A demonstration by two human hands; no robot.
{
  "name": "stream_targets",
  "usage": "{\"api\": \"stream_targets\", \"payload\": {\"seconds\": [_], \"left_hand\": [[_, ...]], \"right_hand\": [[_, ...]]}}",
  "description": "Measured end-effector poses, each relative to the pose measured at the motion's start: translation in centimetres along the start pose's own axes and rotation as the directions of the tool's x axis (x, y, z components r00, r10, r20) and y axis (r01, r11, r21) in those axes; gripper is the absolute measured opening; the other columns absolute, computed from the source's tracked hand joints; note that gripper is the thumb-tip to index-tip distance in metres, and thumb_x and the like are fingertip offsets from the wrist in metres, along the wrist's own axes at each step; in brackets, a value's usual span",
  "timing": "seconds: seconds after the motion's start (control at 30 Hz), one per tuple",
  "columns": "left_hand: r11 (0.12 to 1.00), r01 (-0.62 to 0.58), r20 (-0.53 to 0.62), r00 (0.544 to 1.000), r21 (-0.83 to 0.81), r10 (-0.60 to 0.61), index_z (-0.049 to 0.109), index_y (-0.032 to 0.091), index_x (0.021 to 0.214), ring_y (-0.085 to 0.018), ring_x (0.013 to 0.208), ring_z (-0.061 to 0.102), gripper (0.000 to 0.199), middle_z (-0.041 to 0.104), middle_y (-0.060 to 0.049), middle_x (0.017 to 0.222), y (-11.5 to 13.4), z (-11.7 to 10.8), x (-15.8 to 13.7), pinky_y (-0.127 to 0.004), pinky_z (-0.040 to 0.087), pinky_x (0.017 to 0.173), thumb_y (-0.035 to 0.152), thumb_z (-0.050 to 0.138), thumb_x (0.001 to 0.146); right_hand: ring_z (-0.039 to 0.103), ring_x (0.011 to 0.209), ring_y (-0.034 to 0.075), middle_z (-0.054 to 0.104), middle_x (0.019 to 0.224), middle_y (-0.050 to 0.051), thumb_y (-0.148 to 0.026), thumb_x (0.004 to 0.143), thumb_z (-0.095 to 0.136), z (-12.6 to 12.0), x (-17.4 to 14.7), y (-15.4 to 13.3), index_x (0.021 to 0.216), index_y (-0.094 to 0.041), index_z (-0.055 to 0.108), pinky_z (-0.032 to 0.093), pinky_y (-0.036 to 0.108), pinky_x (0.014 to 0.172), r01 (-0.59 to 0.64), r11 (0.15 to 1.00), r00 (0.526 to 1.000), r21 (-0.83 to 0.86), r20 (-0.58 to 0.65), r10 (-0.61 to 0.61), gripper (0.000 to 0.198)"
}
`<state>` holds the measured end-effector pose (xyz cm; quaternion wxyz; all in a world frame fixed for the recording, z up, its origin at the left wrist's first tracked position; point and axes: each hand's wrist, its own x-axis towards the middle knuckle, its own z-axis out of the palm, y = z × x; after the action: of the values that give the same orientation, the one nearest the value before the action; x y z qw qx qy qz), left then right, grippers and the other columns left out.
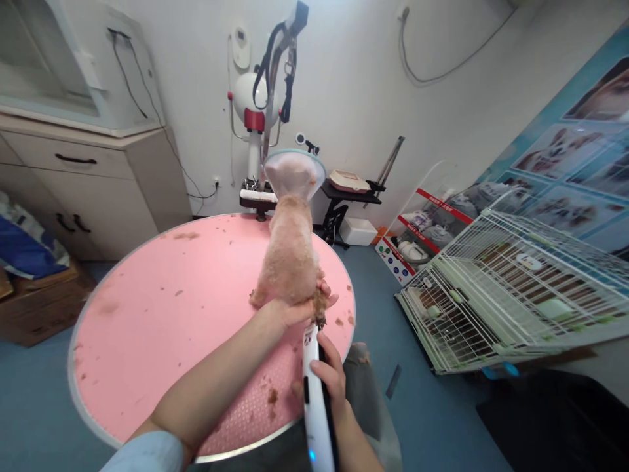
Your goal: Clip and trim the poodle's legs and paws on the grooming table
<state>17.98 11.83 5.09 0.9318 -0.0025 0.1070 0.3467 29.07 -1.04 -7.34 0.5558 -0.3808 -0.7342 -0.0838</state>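
Observation:
A small, close-shorn animal with pale tan fur stands or sits facing away from me, a clear cone collar round its neck. My left hand reaches under its rear, the fingers curled around a tuft of longer brown fur; whether this is the tail or a hind leg I cannot tell. Gripped in my right hand is a white and black hair clipper with a blue light. Its head is at the lower end of that tuft.
Loose fur clumps lie on the round pink grooming table. Behind it rises a metal grooming arm with hanging straps. A wire cage stands at right, a cabinet at left, and a black side stand beyond the table.

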Motion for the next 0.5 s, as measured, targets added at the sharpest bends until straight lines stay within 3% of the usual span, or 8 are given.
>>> {"api": "stream_targets", "payload": {"seconds": [0.17, 0.3, 0.5], "left_hand": [[1.000, -0.008, -0.030, 1.000, 0.004, 0.008, 0.052, 0.013, 0.073, -0.015, 0.058, 0.051, 0.034, 0.048, -0.005, 0.063, 0.0, 0.6, -0.4, -0.040, 0.053, 0.066, 0.029, 0.030, 0.093], [1.000, 0.008, -0.010, 1.000, 0.026, -0.007, 0.052, 0.012, 0.073, -0.013, 0.058, 0.050, 0.031, 0.047, -0.004, 0.062, 0.0, 0.4, -0.3, -0.037, 0.054, 0.069, 0.024, 0.031, 0.093], [0.996, 0.002, -0.003, 1.000, 0.090, -0.002, 0.049, 0.013, 0.071, -0.013, 0.058, 0.051, 0.029, 0.045, -0.003, 0.061, 0.1, 0.6, -0.4, -0.032, 0.053, 0.067, 0.023, 0.033, 0.093]], "right_hand": [[0.056, 0.120, 0.035, 0.050, 0.138, 0.016, -0.031, 0.072, 0.075, -0.4, -0.1, -0.1, 0.125, -0.020, 0.046, 0.057, 0.049, 0.086, -0.044, 0.999, 0.985, 0.027, -0.166, 0.048, 0.061], [0.057, 0.120, 0.033, 0.053, 0.135, 0.016, -0.030, 0.077, 0.069, -0.3, 1.0, -0.7, 0.120, -0.023, 0.046, 0.054, 0.050, 0.089, -0.128, 0.987, 0.984, 0.097, -0.114, 0.139, 0.049], [0.058, 0.117, 0.031, 0.050, 0.137, 0.017, -0.034, 0.084, 0.059, -1.1, 2.5, -2.0, 0.115, -0.025, 0.044, 0.055, 0.045, 0.081, -0.384, 0.860, 0.909, 0.335, -0.026, 0.416, 0.035]]}}
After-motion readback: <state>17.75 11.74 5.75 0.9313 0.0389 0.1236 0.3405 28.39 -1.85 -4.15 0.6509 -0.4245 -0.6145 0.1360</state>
